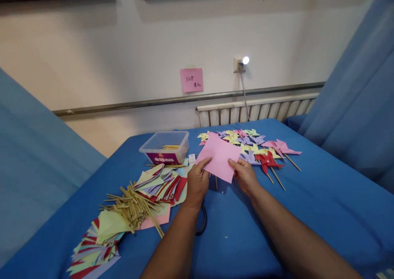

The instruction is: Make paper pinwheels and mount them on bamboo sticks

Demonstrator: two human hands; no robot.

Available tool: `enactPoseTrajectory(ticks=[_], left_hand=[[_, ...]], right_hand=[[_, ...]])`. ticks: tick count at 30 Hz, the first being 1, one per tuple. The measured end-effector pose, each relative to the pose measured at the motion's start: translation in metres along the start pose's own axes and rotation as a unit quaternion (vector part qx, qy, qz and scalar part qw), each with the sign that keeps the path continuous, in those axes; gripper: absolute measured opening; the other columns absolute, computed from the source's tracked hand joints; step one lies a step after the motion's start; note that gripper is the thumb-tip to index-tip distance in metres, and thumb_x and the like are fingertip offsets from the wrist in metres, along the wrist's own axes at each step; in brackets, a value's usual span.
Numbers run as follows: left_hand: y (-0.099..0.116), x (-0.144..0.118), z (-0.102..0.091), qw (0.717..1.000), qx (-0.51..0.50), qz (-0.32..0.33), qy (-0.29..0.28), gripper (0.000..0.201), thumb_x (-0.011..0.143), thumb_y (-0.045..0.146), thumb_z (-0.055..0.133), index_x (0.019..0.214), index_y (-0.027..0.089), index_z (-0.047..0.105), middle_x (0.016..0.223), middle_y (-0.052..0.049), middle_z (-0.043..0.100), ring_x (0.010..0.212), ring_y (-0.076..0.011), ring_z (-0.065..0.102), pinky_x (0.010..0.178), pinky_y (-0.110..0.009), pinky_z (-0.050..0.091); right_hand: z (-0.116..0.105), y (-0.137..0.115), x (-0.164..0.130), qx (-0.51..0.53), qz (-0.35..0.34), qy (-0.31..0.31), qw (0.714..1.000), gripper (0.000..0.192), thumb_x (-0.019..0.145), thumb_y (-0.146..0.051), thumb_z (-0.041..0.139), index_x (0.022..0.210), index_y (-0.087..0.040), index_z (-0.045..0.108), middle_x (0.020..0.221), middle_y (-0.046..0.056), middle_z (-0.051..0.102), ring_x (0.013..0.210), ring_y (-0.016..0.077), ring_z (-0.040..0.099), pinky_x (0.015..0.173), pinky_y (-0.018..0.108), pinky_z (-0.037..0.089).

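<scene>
pink paper (219, 157) between both hands (221, 179)

A person's left hand (197, 182) and right hand (245, 175) are holding a paper square (219, 157) between them above the middle of the worktop (308, 197), each gripping a near edge. Finished pinwheels (252, 147) are lying behind and to the right of the square. A plastic tub (164, 147) is sitting behind and to the left, with sticks lying inside it. Folded paper pieces (160, 184) are spreading left of the left hand, a heap of sticks (132, 207) is lying on them, and more cut papers (92, 246) are trailing toward the near left corner. A note (191, 80) is sticking on the wall behind the worktop.
</scene>
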State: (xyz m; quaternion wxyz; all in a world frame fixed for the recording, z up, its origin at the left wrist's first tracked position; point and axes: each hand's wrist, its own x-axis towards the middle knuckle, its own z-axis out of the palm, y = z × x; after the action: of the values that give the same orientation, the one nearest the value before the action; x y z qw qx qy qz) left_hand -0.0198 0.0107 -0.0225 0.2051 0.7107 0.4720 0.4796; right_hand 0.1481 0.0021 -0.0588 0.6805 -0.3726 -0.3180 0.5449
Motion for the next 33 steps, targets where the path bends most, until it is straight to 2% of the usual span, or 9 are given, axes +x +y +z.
enactPoseTrajectory(ticks=[5, 8, 11, 15, 17, 20, 22, 25, 33], left_hand=[[-0.002, 0.003, 0.0, 0.998, -0.034, -0.056, 0.024, 0.038, 0.075, 0.016, 0.052, 0.107, 0.023, 0.071, 0.107, -0.004, 0.071, 0.096, -0.0203, 0.066, 0.087, -0.035, 0.052], [-0.005, 0.006, -0.001, 0.993, -0.067, -0.087, 0.04, 0.036, 0.072, 0.017, 0.056, 0.104, 0.023, 0.073, 0.104, -0.005, 0.072, 0.091, -0.021, 0.066, 0.083, -0.035, 0.052], [-0.005, 0.008, -0.001, 0.99, -0.085, -0.099, 0.045, 0.033, 0.071, 0.02, 0.06, 0.101, 0.023, 0.074, 0.102, -0.005, 0.072, 0.092, -0.0212, 0.066, 0.084, -0.035, 0.051], [-0.003, 0.009, -0.004, 0.988, -0.103, -0.108, 0.041, 0.027, 0.073, 0.03, 0.065, 0.096, 0.02, 0.075, 0.096, -0.006, 0.073, 0.089, -0.0205, 0.066, 0.083, -0.032, 0.049], [-0.003, 0.01, -0.005, 0.985, -0.118, -0.124, 0.023, 0.027, 0.073, 0.037, 0.066, 0.088, 0.017, 0.075, 0.085, -0.006, 0.073, 0.079, -0.0189, 0.064, 0.075, -0.029, 0.048], [-0.003, 0.011, -0.006, 0.976, -0.145, -0.163, -0.002, 0.033, 0.073, 0.047, 0.067, 0.077, 0.014, 0.073, 0.068, -0.003, 0.068, 0.063, -0.0147, 0.058, 0.06, -0.025, 0.043], [-0.004, 0.011, -0.005, 0.966, -0.173, -0.191, -0.001, 0.037, 0.07, 0.05, 0.069, 0.075, 0.013, 0.071, 0.063, -0.002, 0.065, 0.057, -0.0126, 0.054, 0.055, -0.023, 0.04], [-0.004, 0.011, -0.003, 0.951, -0.217, -0.22, 0.004, 0.04, 0.066, 0.05, 0.073, 0.078, 0.012, 0.07, 0.063, -0.002, 0.065, 0.056, -0.0119, 0.054, 0.055, -0.023, 0.04], [0.006, 0.009, -0.006, 0.923, -0.309, -0.229, 0.009, 0.047, 0.062, 0.044, 0.079, 0.096, 0.013, 0.072, 0.086, -0.006, 0.072, 0.066, -0.0134, 0.06, 0.064, -0.025, 0.046]], right_hand=[[-0.007, -0.005, 0.007, -0.032, -0.033, 0.019, 0.999, 0.028, 0.072, -0.043, 0.074, 0.067, -0.019, 0.061, 0.052, -0.004, 0.052, 0.045, 0.0088, 0.04, 0.045, 0.024, 0.032], [-0.008, -0.012, 0.011, -0.024, -0.049, 0.049, 0.997, 0.026, 0.073, -0.041, 0.071, 0.085, -0.019, 0.065, 0.057, -0.004, 0.055, 0.047, 0.0085, 0.044, 0.046, 0.023, 0.031], [-0.006, -0.02, 0.01, -0.026, -0.067, 0.07, 0.995, 0.039, 0.075, -0.037, 0.066, 0.111, -0.023, 0.062, 0.066, -0.004, 0.059, 0.051, 0.0095, 0.05, 0.048, 0.023, 0.035], [-0.004, -0.026, 0.005, -0.072, -0.101, 0.019, 0.992, 0.052, 0.068, -0.028, 0.067, 0.12, -0.028, 0.058, 0.093, 0.0, 0.064, 0.062, 0.0109, 0.057, 0.057, 0.025, 0.042], [-0.004, -0.026, 0.004, -0.107, -0.109, -0.008, 0.988, 0.05, 0.066, -0.027, 0.071, 0.115, -0.027, 0.061, 0.098, 0.001, 0.064, 0.065, 0.0119, 0.057, 0.061, 0.027, 0.044], [-0.007, -0.023, 0.008, -0.149, -0.125, 0.007, 0.981, 0.032, 0.067, -0.034, 0.074, 0.096, -0.024, 0.065, 0.085, 0.0, 0.064, 0.065, 0.0143, 0.056, 0.064, 0.029, 0.045], [-0.011, -0.022, 0.012, -0.176, -0.163, 0.037, 0.97, 0.021, 0.067, -0.037, 0.075, 0.079, -0.022, 0.066, 0.089, 0.003, 0.064, 0.078, 0.0181, 0.059, 0.074, 0.033, 0.046], [-0.015, -0.025, 0.014, -0.211, -0.215, 0.054, 0.952, 0.022, 0.066, -0.038, 0.076, 0.063, -0.02, 0.064, 0.102, 0.006, 0.063, 0.099, 0.0226, 0.057, 0.09, 0.037, 0.042], [-0.01, -0.03, 0.002, -0.079, -0.068, 0.026, 0.994, 0.03, 0.072, -0.045, 0.074, 0.083, -0.017, 0.073, 0.075, 0.003, 0.07, 0.067, 0.0163, 0.06, 0.067, 0.03, 0.046]])
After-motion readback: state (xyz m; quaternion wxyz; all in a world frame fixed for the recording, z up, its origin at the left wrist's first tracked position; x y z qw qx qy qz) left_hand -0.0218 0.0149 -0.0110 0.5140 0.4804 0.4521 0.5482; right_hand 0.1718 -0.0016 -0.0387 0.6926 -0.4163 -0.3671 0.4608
